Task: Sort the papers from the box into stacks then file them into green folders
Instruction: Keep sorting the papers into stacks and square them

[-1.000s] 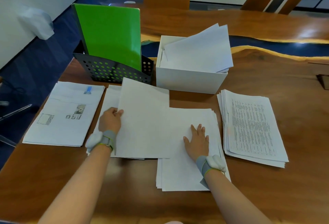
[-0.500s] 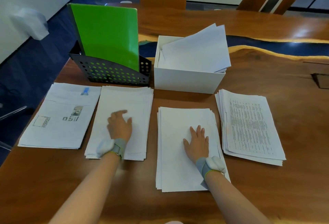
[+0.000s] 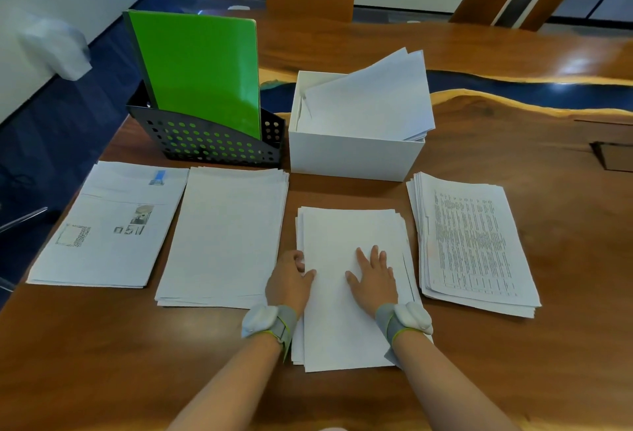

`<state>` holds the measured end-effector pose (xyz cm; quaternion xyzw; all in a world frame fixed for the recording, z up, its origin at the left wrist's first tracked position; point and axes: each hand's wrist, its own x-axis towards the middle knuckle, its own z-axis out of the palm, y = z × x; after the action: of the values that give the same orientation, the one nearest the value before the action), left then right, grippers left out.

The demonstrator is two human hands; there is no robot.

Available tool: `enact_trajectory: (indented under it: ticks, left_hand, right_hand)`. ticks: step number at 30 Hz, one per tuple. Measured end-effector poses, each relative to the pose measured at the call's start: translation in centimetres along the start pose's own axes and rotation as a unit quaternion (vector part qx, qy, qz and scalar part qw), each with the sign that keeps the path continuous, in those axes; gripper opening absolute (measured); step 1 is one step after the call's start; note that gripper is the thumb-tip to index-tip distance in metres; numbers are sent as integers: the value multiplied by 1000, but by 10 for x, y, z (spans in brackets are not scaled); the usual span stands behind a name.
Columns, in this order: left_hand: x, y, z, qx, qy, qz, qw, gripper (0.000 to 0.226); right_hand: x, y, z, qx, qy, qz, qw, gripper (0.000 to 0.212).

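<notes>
Four paper stacks lie in a row on the wooden table. From the left they are a stack with pictures (image 3: 102, 225), a blank stack (image 3: 226, 235), a second blank stack (image 3: 349, 235) and a stack of dense text (image 3: 472, 242). My right hand (image 3: 373, 280) rests flat on the second blank stack. At that stack's left edge my left hand (image 3: 289, 281) has its thumb on top and its fingers curled at the edge. Behind them the white box (image 3: 352, 156) holds more loose papers (image 3: 370, 98). Green folders (image 3: 202, 70) stand in a black perforated holder (image 3: 205, 142).
The wooden table (image 3: 513, 362) runs far back, with a dark blue resin strip (image 3: 531, 88) across it. A recessed hatch (image 3: 613, 156) sits at the right edge. The table's left edge drops to a dark blue floor (image 3: 51, 129).
My left hand laid a sheet on the left blank stack, then moved right to the left edge of the stack under my right hand. The right hand stayed put.
</notes>
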<state>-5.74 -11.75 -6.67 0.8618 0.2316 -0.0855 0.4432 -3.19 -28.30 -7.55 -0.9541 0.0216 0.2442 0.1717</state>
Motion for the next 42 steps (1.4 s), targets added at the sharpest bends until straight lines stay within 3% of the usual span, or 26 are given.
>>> enact_trajectory:
  ticks: [4, 8, 21, 27, 30, 33, 36, 38, 42]
  left_hand:
    - [1, 5, -3, 59, 45, 14, 997, 19]
    - [10, 10, -16, 58, 91, 1, 994, 7]
    - [103, -18, -150, 25, 239, -33, 970, 22]
    - [110, -15, -152, 53, 281, -95, 954, 42]
    - [88, -3, -119, 77, 246, -54, 965, 46]
    - [56, 5, -71, 46, 161, 24, 986, 28]
    - [24, 11, -32, -13, 83, 48, 995, 18]
    - [9, 14, -14, -33, 38, 43, 998, 24]
    - [-2, 13, 4, -14, -21, -5, 1000, 58]
  right_hand:
    - [1, -2, -2, 27, -12, -6, 1000, 62]
    - [0, -8, -4, 88, 27, 1, 996, 63]
    - [-4, -16, 4, 62, 51, 8, 997, 64]
    - [-3, -14, 3, 50, 46, 15, 998, 64]
    - [-3, -12, 2, 7, 45, 23, 999, 62]
    - [-3, -12, 3, -34, 45, 31, 998, 59]
    - [-4, -11, 2, -44, 69, 56, 995, 58]
    - [-4, -6, 1, -41, 74, 73, 994, 58]
    - [-4, 1, 1, -27, 46, 61, 997, 60]
